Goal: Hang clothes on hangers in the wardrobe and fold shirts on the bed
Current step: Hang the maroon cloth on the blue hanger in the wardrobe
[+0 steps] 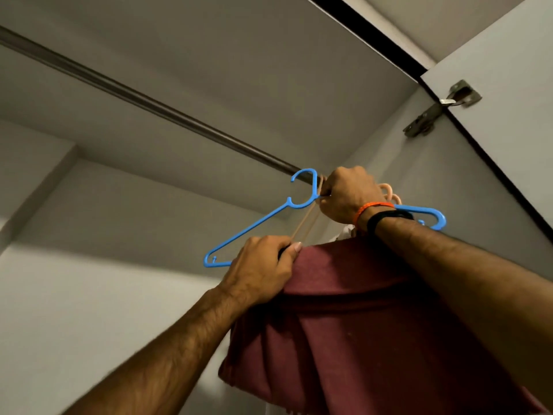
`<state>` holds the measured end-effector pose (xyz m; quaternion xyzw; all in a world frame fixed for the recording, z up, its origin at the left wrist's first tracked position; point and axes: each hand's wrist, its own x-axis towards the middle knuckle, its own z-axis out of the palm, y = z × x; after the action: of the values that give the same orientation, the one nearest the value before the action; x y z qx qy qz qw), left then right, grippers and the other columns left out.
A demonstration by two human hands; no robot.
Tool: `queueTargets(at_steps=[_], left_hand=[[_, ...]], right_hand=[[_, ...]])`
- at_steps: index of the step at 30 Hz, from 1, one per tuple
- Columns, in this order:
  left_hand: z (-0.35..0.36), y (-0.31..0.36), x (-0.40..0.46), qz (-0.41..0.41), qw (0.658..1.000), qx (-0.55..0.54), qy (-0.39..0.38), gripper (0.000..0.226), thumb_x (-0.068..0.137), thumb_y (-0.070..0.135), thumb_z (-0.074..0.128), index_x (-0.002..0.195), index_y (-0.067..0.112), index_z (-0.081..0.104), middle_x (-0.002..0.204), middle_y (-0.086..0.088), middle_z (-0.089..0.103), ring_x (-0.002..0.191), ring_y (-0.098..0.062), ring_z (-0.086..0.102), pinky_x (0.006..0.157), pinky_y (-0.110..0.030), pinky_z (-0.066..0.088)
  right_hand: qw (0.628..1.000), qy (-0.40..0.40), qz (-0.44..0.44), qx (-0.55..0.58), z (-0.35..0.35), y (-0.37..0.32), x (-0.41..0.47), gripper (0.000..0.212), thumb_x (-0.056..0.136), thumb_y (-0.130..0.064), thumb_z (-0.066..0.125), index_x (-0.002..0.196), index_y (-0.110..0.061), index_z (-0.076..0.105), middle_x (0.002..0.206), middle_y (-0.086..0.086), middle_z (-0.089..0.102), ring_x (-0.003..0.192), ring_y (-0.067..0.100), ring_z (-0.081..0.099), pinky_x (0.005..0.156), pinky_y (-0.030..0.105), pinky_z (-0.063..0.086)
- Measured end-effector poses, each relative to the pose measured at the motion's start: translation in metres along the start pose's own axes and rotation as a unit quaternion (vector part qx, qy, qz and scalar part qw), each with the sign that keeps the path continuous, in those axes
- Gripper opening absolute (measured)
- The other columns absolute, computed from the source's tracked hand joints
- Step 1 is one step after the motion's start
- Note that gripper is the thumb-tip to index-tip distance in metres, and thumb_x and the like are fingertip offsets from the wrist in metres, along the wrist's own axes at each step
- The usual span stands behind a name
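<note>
Reaching up into the wardrobe, the right hand (347, 196) is curled around the neck of a hanger at the rail (149, 104), pinching it just beside the hook of a blue hanger (248, 232); which hanger it actually holds cannot be told for certain, since a thin peach-coloured hanger (303, 226) runs under the same fingers. The left hand (260, 271) grips the shoulder of a maroon garment (344, 324) where the cloth drapes over that peach hanger's arm. The garment hangs below both hands, at the right-hand end of the rail near the wardrobe door (508, 115) and its hinge (443, 107). More peach hooks and a second blue hanger (428, 215) crowd behind the right wrist. By the look of it, this garment is all but hung, with only seating the hook left; the blue hanger in front looks bare. No bed or shirts for folding are in view, so that part cannot be judged.
</note>
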<state>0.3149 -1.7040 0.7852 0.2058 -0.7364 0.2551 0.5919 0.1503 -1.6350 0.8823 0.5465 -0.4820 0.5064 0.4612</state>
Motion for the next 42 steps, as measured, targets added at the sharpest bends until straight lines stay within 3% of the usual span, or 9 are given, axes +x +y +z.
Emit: queueTargets(at_steps=[9,14,20,27,30,36,40,42], left_hand=[[0.017,-0.005,0.051,0.034,0.998,0.002,0.051,0.047,0.099,0.032,0.053,0.054,0.028,0.042,0.05,0.011,0.044,0.052,-0.006,0.044,0.057,-0.022,0.031],[0.018,-0.009,0.074,0.028,0.997,0.006,0.066,0.048,0.099,0.031,0.052,0.053,0.026,0.04,0.049,0.01,0.042,0.051,-0.007,0.042,0.055,-0.024,0.03],[0.022,-0.013,0.09,-0.017,0.998,0.028,0.061,0.047,0.101,0.032,0.05,0.056,0.023,0.044,0.051,0.01,0.043,0.051,-0.006,0.042,0.049,-0.015,0.027],[0.03,-0.024,0.081,-0.046,0.997,0.047,0.032,0.044,0.101,0.033,0.05,0.059,0.017,0.048,0.053,0.007,0.045,0.054,-0.007,0.043,0.052,-0.02,0.03],[0.033,-0.029,0.071,-0.041,0.998,0.042,0.015,0.043,0.101,0.032,0.049,0.06,0.019,0.048,0.057,0.007,0.047,0.056,-0.007,0.044,0.056,-0.025,0.031],[0.03,-0.03,0.062,-0.027,0.999,0.035,0.03,0.043,0.101,0.029,0.049,0.059,0.026,0.043,0.057,0.01,0.045,0.056,-0.004,0.043,0.054,-0.016,0.029],[0.027,-0.035,0.064,-0.031,0.998,0.042,0.035,0.044,0.101,0.029,0.049,0.058,0.025,0.042,0.056,0.011,0.044,0.056,-0.004,0.043,0.054,-0.016,0.028],[0.029,-0.039,0.064,-0.036,0.998,0.049,0.029,0.041,0.1,0.029,0.049,0.06,0.025,0.045,0.057,0.011,0.045,0.058,-0.005,0.046,0.058,-0.02,0.032]], right_hand=[[0.999,0.044,-0.007,-0.009,0.002,0.015,0.04,0.023,0.081,-0.026,0.068,0.102,-0.017,0.072,0.097,0.011,0.063,0.082,0.033,0.058,0.07,0.036,0.05],[0.999,0.037,-0.012,-0.009,0.001,0.012,0.059,0.035,0.082,-0.036,0.074,0.109,-0.014,0.071,0.099,0.012,0.06,0.085,0.033,0.057,0.075,0.039,0.05],[0.999,0.024,-0.021,-0.022,0.011,0.007,0.079,0.032,0.088,-0.028,0.069,0.114,-0.01,0.067,0.11,0.017,0.061,0.097,0.039,0.061,0.076,0.04,0.048],[0.999,-0.002,-0.032,-0.024,0.039,0.007,0.077,0.029,0.095,-0.021,0.062,0.121,-0.009,0.062,0.117,0.018,0.059,0.106,0.038,0.06,0.082,0.04,0.049],[0.999,-0.007,-0.033,-0.008,0.042,0.01,0.071,0.029,0.094,-0.022,0.064,0.12,-0.009,0.063,0.114,0.018,0.059,0.103,0.038,0.061,0.078,0.038,0.048],[0.998,-0.009,-0.06,-0.026,0.034,0.008,0.06,0.024,0.094,-0.017,0.06,0.115,-0.006,0.063,0.085,0.008,0.044,0.078,0.029,0.051,0.068,0.032,0.043],[0.997,-0.018,-0.059,-0.052,0.028,0.002,0.056,0.024,0.092,-0.02,0.059,0.113,-0.009,0.063,0.075,0.004,0.039,0.076,0.027,0.049,0.067,0.033,0.042],[0.997,-0.023,-0.053,-0.052,0.028,0.002,0.057,0.024,0.092,-0.017,0.059,0.114,-0.007,0.063,0.08,0.006,0.043,0.076,0.027,0.049,0.068,0.032,0.042]])
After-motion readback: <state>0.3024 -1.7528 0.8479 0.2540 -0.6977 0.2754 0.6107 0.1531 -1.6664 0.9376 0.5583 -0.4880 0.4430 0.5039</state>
